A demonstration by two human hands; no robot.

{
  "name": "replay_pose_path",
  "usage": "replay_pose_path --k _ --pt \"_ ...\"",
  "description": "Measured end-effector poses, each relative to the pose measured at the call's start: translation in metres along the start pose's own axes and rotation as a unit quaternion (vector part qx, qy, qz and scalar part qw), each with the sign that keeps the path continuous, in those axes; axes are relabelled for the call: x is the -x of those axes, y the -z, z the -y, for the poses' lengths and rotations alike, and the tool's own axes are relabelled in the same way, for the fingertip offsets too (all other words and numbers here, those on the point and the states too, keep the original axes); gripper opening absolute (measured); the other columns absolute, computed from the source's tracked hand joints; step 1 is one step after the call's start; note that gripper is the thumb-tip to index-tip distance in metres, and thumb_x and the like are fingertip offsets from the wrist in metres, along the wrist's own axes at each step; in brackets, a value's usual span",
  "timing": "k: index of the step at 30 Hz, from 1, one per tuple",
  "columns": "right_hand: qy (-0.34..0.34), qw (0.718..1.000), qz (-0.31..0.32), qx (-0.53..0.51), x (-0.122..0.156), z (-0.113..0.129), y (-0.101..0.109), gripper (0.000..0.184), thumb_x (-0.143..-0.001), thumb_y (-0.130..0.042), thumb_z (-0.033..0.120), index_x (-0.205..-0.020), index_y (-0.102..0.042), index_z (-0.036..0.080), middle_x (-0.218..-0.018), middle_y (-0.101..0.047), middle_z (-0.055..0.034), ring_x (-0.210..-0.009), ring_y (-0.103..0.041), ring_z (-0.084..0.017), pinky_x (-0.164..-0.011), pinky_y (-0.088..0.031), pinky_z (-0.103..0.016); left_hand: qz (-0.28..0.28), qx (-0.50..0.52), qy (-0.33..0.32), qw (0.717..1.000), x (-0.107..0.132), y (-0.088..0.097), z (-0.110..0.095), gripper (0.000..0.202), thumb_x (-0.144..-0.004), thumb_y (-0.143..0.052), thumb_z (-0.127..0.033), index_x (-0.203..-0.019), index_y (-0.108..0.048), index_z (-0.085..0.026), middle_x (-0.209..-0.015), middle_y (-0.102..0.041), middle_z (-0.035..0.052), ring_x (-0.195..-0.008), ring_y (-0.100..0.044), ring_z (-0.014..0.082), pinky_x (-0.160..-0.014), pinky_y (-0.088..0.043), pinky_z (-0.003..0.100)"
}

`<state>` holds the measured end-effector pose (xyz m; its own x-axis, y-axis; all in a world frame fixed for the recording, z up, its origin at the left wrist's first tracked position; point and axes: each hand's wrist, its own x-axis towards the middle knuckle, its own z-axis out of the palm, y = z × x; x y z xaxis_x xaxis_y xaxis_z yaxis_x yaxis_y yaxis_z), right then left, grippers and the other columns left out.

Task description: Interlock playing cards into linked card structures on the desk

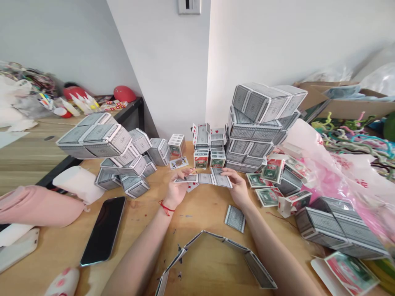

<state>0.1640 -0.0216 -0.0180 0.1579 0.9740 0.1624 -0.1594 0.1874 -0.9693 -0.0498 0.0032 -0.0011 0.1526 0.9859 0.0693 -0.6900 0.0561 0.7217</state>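
Note:
Both my hands hold a short row of joined playing cards [206, 179], grey backs up, above the middle of the wooden table [210, 263]. My left hand [179, 190], with a red string at the wrist, pinches the row's left end. My right hand [237, 187] grips its right end. A single card [235, 218] lies face down just below my right hand. Nearer to me stands a long bent chain of linked cards [216, 255] in an arch shape.
Stacks of cubes folded from cards rise at the left [105, 144], centre back [207, 144] and right [262, 123]. A black phone [104, 230] lies at the left, card boxes [271, 185] at the right, a pink plastic bag [339, 181] beyond them. Another person's pink sleeve [37, 210] rests far left.

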Motion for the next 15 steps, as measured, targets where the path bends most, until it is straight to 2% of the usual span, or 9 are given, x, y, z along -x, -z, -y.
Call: replay_pose_path --k 4,7,9,11,15 --pt "-0.044 0.998 -0.029 -0.032 0.0027 -0.001 -0.0047 0.054 -0.06 -0.066 0.02 -0.112 -0.056 0.026 -0.12 -0.055 -0.0063 -0.108 -0.051 -0.024 -0.086 -0.043 -0.036 -0.003 -0.04 0.019 0.999 0.0009 -0.0029 -0.0013 0.016 -0.062 -0.057 -0.016 -0.047 -0.049 -0.016 -0.095 -0.063 0.0024 -0.106 -0.053 0.0253 -0.085 -0.044 0.044" --pt "-0.059 0.996 -0.049 -0.037 0.005 -0.0019 -0.0057 0.067 -0.06 -0.066 0.023 -0.124 -0.046 0.025 -0.127 -0.05 -0.0081 -0.112 -0.049 -0.025 -0.088 -0.043 -0.038 -0.014 -0.051 0.021 0.998 -0.0003 -0.0033 -0.002 0.02 -0.062 -0.056 -0.016 -0.044 -0.045 -0.016 -0.094 -0.063 0.0026 -0.105 -0.052 0.0248 -0.082 -0.045 0.041" --pt "-0.058 0.995 -0.069 -0.03 0.0063 -0.0031 -0.0055 0.066 -0.06 -0.067 0.023 -0.123 -0.047 0.024 -0.128 -0.049 -0.0081 -0.115 -0.047 -0.026 -0.09 -0.042 -0.039 -0.013 -0.043 0.015 0.999 -0.0013 -0.0026 -0.0025 0.023 -0.062 -0.055 -0.016 -0.042 -0.043 -0.015 -0.091 -0.062 0.0029 -0.105 -0.052 0.0244 -0.08 -0.046 0.04" --pt "-0.083 0.994 -0.071 -0.03 0.0075 -0.0043 -0.0052 0.057 -0.059 -0.066 0.023 -0.115 -0.053 0.021 -0.122 -0.054 -0.0089 -0.112 -0.05 -0.027 -0.089 -0.044 -0.041 -0.005 -0.035 0.014 0.999 -0.0019 -0.0017 -0.0027 0.026 -0.062 -0.056 -0.016 -0.041 -0.04 -0.015 -0.09 -0.062 0.0033 -0.103 -0.052 0.0241 -0.077 -0.047 0.038" --pt "-0.196 0.975 0.006 -0.104 0.0094 -0.0049 -0.0048 0.035 -0.065 -0.06 0.028 -0.099 -0.059 0.018 -0.099 -0.066 -0.0119 -0.09 -0.063 -0.03 -0.071 -0.052 -0.043 0.022 -0.016 0.034 0.999 -0.0016 -0.0004 -0.0016 0.027 -0.061 -0.057 -0.016 -0.042 -0.039 -0.015 -0.085 -0.06 0.0037 -0.094 -0.056 0.0232 -0.074 -0.047 0.038"
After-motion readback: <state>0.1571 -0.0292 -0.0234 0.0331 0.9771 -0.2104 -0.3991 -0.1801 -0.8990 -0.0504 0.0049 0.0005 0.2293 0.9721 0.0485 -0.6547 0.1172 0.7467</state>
